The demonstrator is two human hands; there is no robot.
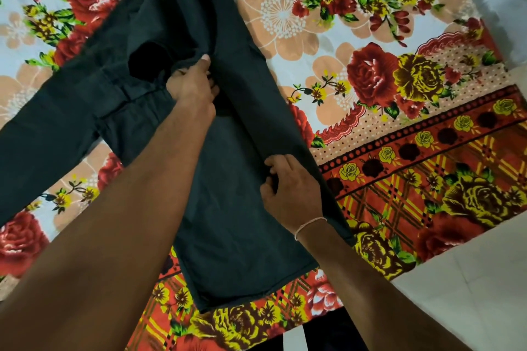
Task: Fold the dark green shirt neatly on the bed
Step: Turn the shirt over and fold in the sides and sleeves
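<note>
The dark green shirt [233,208] lies spread on the bed, collar at the far end, hem near me. One sleeve stretches out to the left. The shirt's right side is turned over onto the body as a long strip. My left hand [194,85] grips a bunch of the cloth at the middle of the shirt, thumb pointing away from me. My right hand [288,188] pinches the inner edge of the turned-over strip lower down; a thin thread band circles that wrist.
The bed carries a floral sheet [370,71] of red and yellow roses with an orange checked border. The bed's edge runs diagonally at the right, with pale floor [470,293] beyond it. Dark legs show at the bottom edge.
</note>
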